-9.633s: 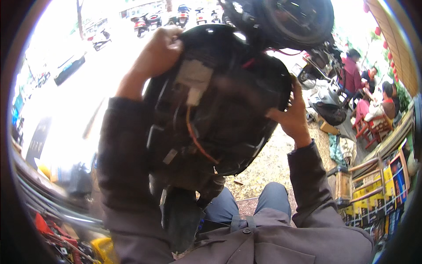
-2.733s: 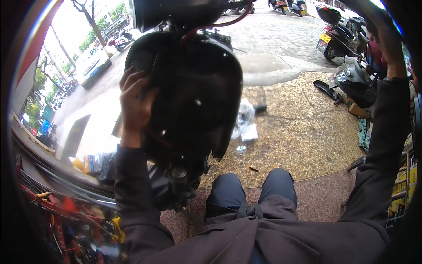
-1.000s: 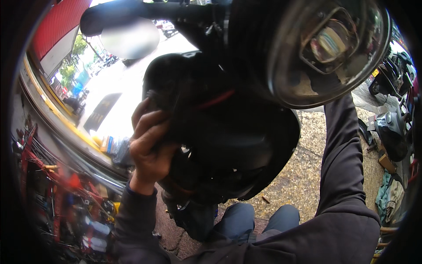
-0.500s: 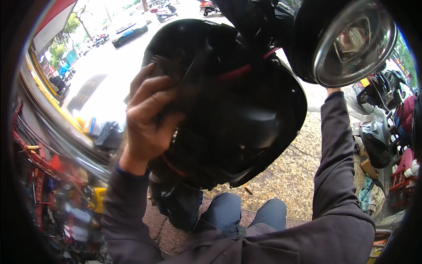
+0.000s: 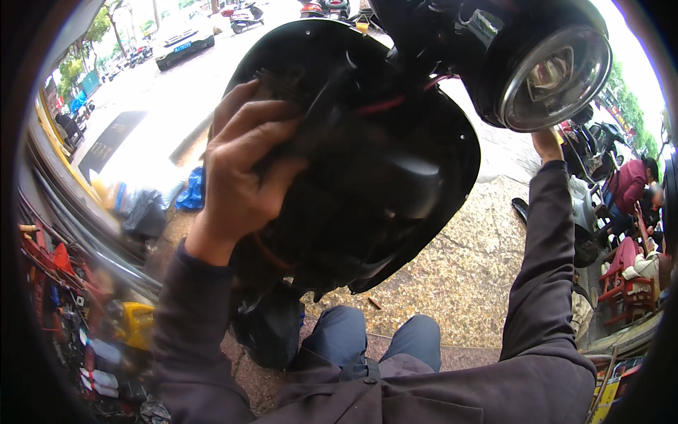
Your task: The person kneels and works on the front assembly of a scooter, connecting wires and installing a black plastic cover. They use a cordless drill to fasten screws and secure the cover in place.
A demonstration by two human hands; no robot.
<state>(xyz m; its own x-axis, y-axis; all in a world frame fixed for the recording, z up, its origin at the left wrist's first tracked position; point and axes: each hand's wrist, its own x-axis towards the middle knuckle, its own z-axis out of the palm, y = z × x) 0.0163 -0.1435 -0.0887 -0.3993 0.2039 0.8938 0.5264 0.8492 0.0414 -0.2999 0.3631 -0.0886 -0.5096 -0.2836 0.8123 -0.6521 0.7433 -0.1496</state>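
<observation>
Looking down from the wearer's head: a large, glossy black panel (image 5: 395,184), rounded and tilted, fills the middle of the view, ahead of the knees (image 5: 413,343); the headlight (image 5: 554,78), round with a clear lens, stands at its upper right, and a red wire (image 5: 381,106) crosses the panel's upper part toward it.

The left hand (image 5: 247,159) is at the panel's left side, its back toward the viewer, fingers bent and thumb set below them; the fingertips run into dark shadow, so I cannot tell what they pinch, if anything; the right hand (image 5: 546,146) is just below the headlight, arm stretched forward, and mostly hidden behind it, so whether it is spread or gripping cannot be told.

Speckled ground (image 5: 466,247) lies beyond the knees, with a small brown scrap (image 5: 374,303) on it; at left are a blue bag (image 5: 192,189), a black bag (image 5: 145,212) and, nearer, a yellow object (image 5: 134,325) beside a clutter of red tools (image 5: 63,261); at far right, a person (image 5: 631,185) in maroon leans near a red chair (image 5: 628,290); a car (image 5: 185,39) stands at upper left.
</observation>
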